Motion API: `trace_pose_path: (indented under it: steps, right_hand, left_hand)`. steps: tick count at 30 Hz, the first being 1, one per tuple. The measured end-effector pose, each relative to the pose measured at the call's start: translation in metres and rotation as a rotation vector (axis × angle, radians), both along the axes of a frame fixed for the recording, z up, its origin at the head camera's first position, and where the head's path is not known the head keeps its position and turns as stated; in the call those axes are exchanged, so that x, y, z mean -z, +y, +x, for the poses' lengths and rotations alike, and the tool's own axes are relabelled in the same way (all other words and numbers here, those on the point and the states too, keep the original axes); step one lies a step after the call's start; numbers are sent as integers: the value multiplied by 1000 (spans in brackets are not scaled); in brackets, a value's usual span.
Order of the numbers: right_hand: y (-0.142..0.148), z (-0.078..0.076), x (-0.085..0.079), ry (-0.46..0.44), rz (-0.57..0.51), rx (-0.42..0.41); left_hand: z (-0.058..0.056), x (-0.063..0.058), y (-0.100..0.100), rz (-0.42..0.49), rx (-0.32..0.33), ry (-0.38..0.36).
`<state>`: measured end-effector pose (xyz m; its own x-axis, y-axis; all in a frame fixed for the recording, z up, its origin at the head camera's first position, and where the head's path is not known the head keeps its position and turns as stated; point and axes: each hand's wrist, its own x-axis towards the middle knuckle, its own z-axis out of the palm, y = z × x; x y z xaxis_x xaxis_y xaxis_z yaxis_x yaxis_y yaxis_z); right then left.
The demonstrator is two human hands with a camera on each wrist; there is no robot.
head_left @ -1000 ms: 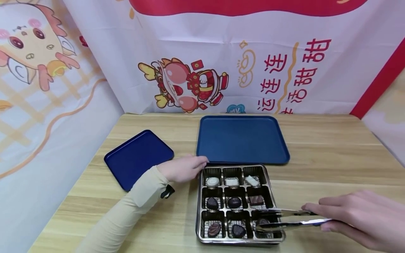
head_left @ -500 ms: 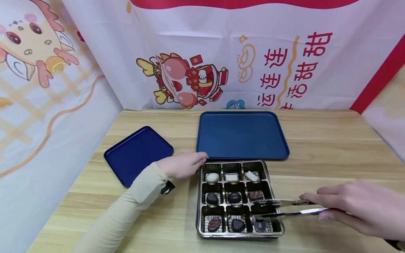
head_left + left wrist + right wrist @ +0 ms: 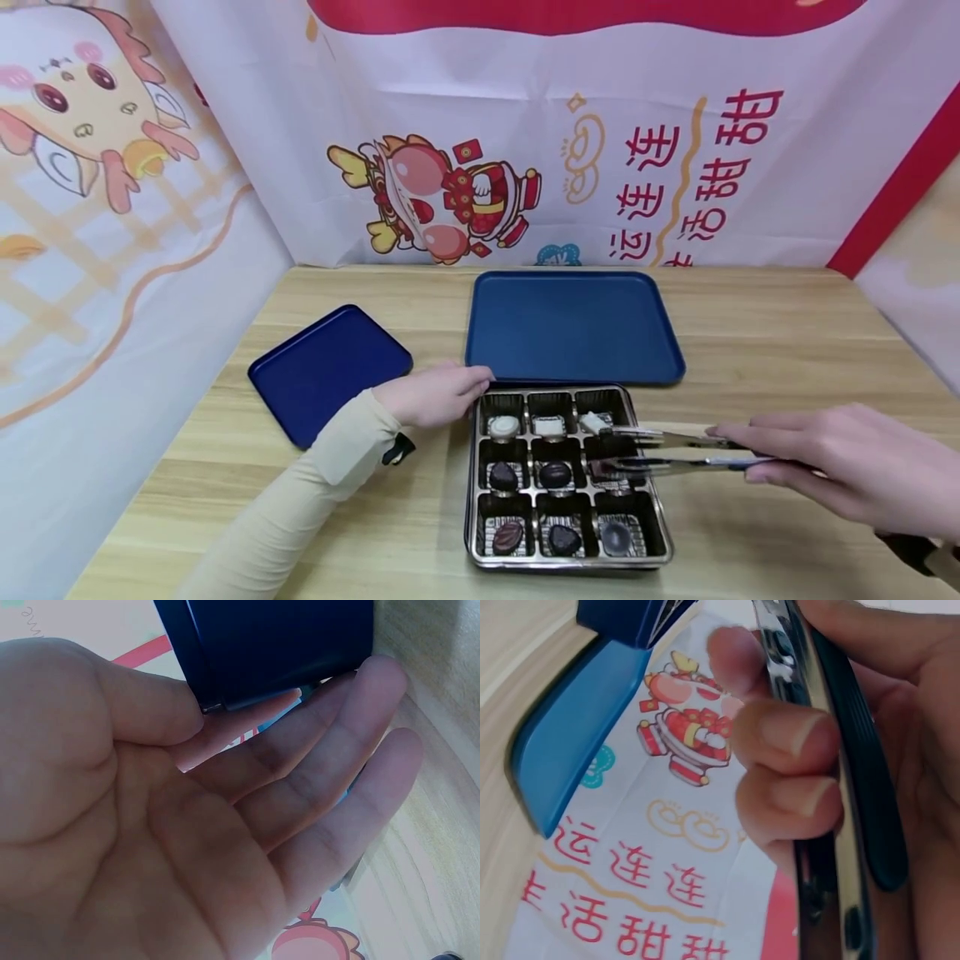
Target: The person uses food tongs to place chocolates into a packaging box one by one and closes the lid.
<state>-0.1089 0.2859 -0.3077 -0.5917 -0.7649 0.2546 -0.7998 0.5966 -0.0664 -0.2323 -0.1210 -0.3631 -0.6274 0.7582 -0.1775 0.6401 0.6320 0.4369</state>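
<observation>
A chocolate box [image 3: 570,562] with a divided metallic tray holds several chocolates. My left hand [image 3: 438,396] is at its far left corner; in the left wrist view the thumb [image 3: 161,712] and index finger hold the dark corner between them, while the other fingers spread loosely. My right hand [image 3: 832,462] grips metal tongs [image 3: 682,463], and the right wrist view shows fingers [image 3: 787,742] curled round their dark-sided handle. The tong tips are apart over the right middle compartment, partly covering a brown chocolate [image 3: 602,469]. Whether they touch it I cannot tell.
Behind the box lies a large blue tray [image 3: 573,329]. A smaller dark blue tray [image 3: 330,371] sits angled to the left, beside the left forearm. A printed cloth [image 3: 465,75] hangs along the back edge of the wooden table [image 3: 787,350].
The right hand and tongs have moved away from the near right compartment to the right middle one. The dark round chocolate in the near right compartment is now uncovered. The left hand stays at the corner.
</observation>
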Motion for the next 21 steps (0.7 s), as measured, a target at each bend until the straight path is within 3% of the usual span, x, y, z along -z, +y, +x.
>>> trace_pose_path:
  steps: [8, 12, 21]
  right_hand:
    - [9, -32, 6, 107, -3, 108]
    - [17, -52, 13, 92, 26, 186]
    - [38, -96, 32, 23, 8, 257]
  left_hand:
    - [3, 0, -1, 3, 6, 0]
    - [3, 0, -1, 3, 5, 2]
    - [2, 1, -2, 3, 7, 7]
